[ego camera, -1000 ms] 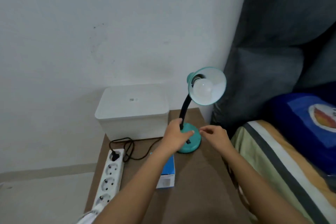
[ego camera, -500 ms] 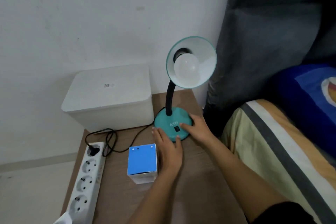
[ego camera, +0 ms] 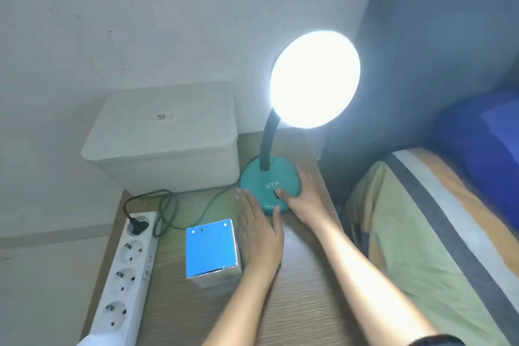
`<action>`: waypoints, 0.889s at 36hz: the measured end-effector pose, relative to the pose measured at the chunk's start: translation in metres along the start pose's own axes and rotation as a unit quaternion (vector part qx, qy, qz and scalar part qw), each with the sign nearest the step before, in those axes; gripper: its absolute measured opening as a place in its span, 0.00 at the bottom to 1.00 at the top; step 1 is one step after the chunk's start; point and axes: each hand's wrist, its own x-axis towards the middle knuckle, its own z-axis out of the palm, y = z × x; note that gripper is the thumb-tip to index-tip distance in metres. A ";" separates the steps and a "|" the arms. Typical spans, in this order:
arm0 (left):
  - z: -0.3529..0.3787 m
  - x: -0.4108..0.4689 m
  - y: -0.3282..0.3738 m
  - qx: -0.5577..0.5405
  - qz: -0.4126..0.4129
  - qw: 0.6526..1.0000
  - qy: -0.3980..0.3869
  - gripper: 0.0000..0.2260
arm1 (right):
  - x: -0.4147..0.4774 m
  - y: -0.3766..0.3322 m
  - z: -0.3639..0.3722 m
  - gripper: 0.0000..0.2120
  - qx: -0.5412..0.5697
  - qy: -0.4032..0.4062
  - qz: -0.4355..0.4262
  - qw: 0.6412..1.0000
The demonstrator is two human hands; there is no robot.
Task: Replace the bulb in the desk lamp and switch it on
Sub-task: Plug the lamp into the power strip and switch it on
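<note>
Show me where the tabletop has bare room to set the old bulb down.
Free: the near table between the forearms, and the strip between the power strip and blue box. Crowded: the back, where the white bin, coiled cord, lamp base, left hand and right hand cluster.

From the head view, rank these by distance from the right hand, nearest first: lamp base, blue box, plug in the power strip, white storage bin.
1. Lamp base: under the right hand, thumb at the switch.
2. Blue box: left of it, past the left hand.
3. White storage bin: back left, against the wall.
4. Plug: far left, in the power strip.
Bin and plug are close to call.
</note>
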 end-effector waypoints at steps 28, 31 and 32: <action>-0.007 0.001 0.005 -0.006 0.007 1.000 -0.021 0.33 | 0.001 0.005 0.014 0.34 -0.013 0.052 -0.019 0.998; -0.004 0.001 0.006 -0.017 0.007 1.000 0.013 0.36 | 0.005 0.006 0.014 0.35 -0.035 0.061 -0.022 0.997; -0.002 0.001 0.005 -0.020 0.008 0.999 0.023 0.37 | 0.006 0.005 0.015 0.35 -0.041 0.064 -0.021 0.997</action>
